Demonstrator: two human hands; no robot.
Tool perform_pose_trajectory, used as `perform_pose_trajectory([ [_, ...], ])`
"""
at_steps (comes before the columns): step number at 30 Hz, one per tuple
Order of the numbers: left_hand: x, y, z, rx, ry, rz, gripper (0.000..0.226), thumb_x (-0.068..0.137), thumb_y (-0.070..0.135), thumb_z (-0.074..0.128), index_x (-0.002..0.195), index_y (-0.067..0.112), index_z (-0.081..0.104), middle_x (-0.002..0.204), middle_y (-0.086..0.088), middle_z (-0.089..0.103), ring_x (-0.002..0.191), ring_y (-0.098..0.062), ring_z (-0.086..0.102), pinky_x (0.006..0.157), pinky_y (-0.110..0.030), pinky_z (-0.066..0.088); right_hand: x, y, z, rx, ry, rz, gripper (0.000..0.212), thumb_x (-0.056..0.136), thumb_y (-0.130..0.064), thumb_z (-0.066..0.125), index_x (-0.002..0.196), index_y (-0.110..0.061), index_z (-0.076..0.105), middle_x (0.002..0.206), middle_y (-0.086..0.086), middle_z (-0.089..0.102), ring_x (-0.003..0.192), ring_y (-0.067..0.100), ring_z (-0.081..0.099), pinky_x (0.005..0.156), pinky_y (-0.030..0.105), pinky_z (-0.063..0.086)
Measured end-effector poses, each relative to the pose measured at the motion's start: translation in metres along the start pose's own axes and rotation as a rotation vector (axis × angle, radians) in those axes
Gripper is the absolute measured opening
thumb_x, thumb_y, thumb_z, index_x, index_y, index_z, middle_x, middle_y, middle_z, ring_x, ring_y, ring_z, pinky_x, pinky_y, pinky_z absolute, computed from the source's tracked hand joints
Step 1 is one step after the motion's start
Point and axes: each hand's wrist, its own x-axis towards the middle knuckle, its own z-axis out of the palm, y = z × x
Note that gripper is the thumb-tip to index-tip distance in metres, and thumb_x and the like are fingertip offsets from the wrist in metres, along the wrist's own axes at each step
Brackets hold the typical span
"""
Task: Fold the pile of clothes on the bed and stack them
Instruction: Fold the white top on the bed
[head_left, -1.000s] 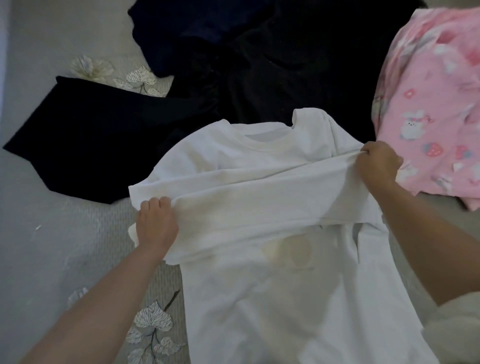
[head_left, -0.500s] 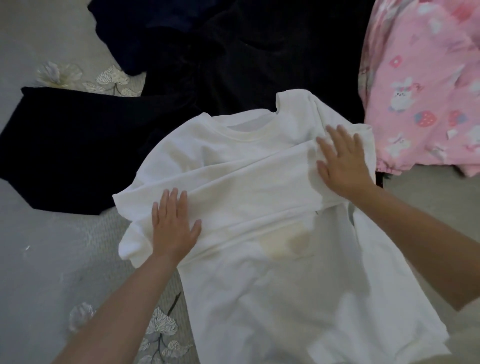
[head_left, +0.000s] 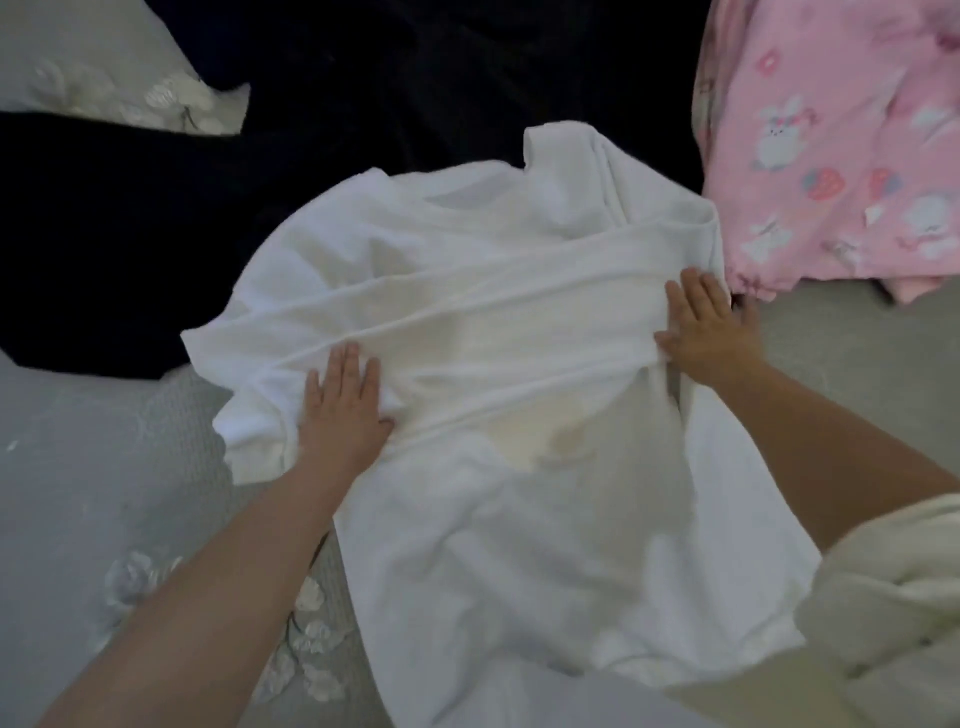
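Left hand: the left hand (head_left: 345, 410) lies palm down on the white T-shirt (head_left: 519, 415), fingers straight and close together, thumb spread toward the middle; it presses and holds nothing.
Right hand: the right hand (head_left: 706, 325) lies flat at the shirt's opposite edge, fingers straight and pointing away from the person, pressing the end of the folded band.
Between the hands: a band of the shirt is folded across the body from one hand to the other, with long creases running along it.
Shirt: white, spread on the bed (head_left: 104, 467), collar on the far side of the hands, hem toward the person; a faint yellowish mark shows just nearer than the fold.
Beyond the left hand: dark clothes (head_left: 156, 234) lie past the shirt, partly under its far edge.
Beyond the right hand: a pink printed garment (head_left: 831, 156) lies just beside the fingertips, touching the shirt's corner.
Bed cover: grey with pale flower patterns.
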Motion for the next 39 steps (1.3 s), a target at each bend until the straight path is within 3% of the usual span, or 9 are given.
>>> perform_pose_trajectory([
  [6,-0.054,0.018,0.024,-0.224,0.066,-0.076,0.076,0.088,0.030,0.055,0.146,0.006,0.011,0.153,-0.021,0.000,0.142,-0.036,-0.005,0.111,-0.049,-0.004,-0.030,0.019,0.009,-0.095,-0.057,-0.112,0.073,0.090,-0.061,0.017,0.147,-0.019,0.002,0.156,0.001,-0.008,0.144,0.019,-0.006,0.114,0.043,0.000],
  [10,-0.064,0.016,0.041,-0.205,0.124,-0.108,0.062,0.093,0.015,0.047,0.145,0.007,0.016,0.152,-0.021,0.003,0.141,-0.037,-0.002,0.111,-0.049,-0.007,-0.025,0.029,0.008,-0.057,0.084,-0.145,0.052,0.096,-0.009,0.032,0.147,-0.012,0.019,0.156,0.003,0.009,0.144,0.022,0.002,0.114,0.039,0.002],
  [18,-0.051,0.027,0.049,-0.108,-0.104,-0.231,0.067,0.093,0.013,0.037,0.147,0.031,0.002,0.154,-0.012,-0.010,0.141,-0.031,-0.012,0.111,-0.054,0.003,-0.025,0.052,0.013,0.023,-0.001,-0.001,0.057,0.096,-0.007,0.031,0.148,-0.016,0.009,0.156,-0.008,-0.004,0.143,0.026,-0.007,0.111,0.053,0.009],
  [22,-0.049,0.037,0.037,-0.119,-0.119,-0.282,0.065,0.093,0.013,0.036,0.147,0.025,0.002,0.154,-0.014,-0.007,0.142,-0.031,-0.009,0.112,-0.052,0.000,-0.032,0.039,0.021,0.282,0.098,-0.109,0.059,0.091,0.003,0.035,0.145,0.001,0.010,0.154,0.019,-0.002,0.142,0.037,0.002,0.114,0.046,0.013],
  [27,-0.109,0.094,0.053,-0.358,0.110,-0.097,0.066,0.089,0.010,0.048,0.146,0.009,0.015,0.154,-0.018,0.005,0.143,-0.030,0.001,0.114,-0.043,0.003,-0.101,0.059,0.058,0.440,0.129,-0.025,0.067,0.092,-0.015,0.051,0.145,-0.001,0.014,0.153,0.023,0.001,0.142,0.033,0.008,0.111,0.035,0.018],
  [31,-0.190,0.139,0.095,-0.376,-0.040,0.124,0.066,0.090,0.028,0.054,0.144,0.005,0.021,0.152,-0.020,0.011,0.142,-0.034,0.007,0.114,-0.042,0.006,-0.195,0.084,0.107,0.376,-0.003,-0.126,0.061,0.087,-0.024,0.060,0.135,0.006,0.036,0.147,0.030,0.022,0.136,0.041,0.024,0.109,0.045,0.024],
  [35,-0.254,0.166,0.135,-0.335,-0.153,0.151,0.089,0.070,0.042,0.075,0.137,-0.001,0.036,0.146,-0.027,0.025,0.134,-0.046,0.023,0.108,-0.056,0.018,-0.271,0.107,0.149,0.130,0.000,-0.368,0.071,0.090,-0.055,0.036,0.103,0.008,0.066,0.115,0.036,0.057,0.102,0.053,0.056,0.077,0.066,0.045],
  [37,-0.271,0.172,0.153,-0.272,-0.211,0.110,0.095,0.073,0.047,0.070,0.144,0.006,0.022,0.152,-0.020,0.009,0.140,-0.041,0.007,0.111,-0.053,0.006,-0.289,0.112,0.158,-0.071,-0.087,-0.419,0.054,0.071,-0.043,0.072,0.101,0.003,0.068,0.111,0.030,0.061,0.100,0.051,0.058,0.074,0.071,0.043],
  [39,-0.274,0.173,0.167,-0.291,-0.145,0.080,0.094,0.074,0.040,0.070,0.145,0.010,0.016,0.153,-0.016,0.002,0.141,-0.038,0.001,0.112,-0.051,0.001,-0.289,0.116,0.165,-0.142,-0.079,-0.408,0.067,0.047,-0.009,0.088,0.109,0.000,0.066,0.116,0.028,0.060,0.106,0.048,0.057,0.082,0.068,0.040],
])
